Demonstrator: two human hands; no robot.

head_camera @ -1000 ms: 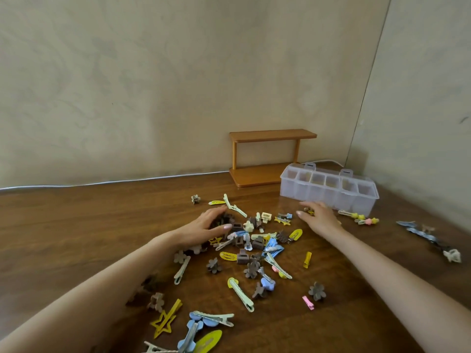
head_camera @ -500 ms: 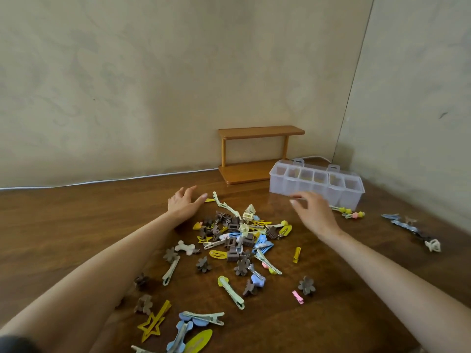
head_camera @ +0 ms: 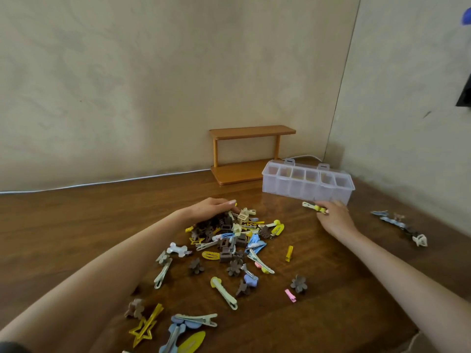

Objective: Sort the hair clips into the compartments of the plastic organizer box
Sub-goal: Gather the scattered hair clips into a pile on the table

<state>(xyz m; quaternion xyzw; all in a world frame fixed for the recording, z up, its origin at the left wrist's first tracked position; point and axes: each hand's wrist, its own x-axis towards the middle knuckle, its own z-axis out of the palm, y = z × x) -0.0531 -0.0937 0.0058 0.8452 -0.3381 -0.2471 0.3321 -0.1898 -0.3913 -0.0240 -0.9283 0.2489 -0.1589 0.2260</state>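
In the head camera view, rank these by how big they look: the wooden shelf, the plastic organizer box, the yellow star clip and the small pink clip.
1. wooden shelf and plastic organizer box: similar, unsure
2. yellow star clip, nearer the camera
3. small pink clip

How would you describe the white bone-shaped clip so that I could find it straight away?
Start at the big pile of hair clips in the middle of the wooden table. Look at the pile's left edge, close beside the person's left forearm. There lies the bone-shaped clip, the only white piece with rounded knobs at both ends; the clips around it are brown flowers and long narrow clips.
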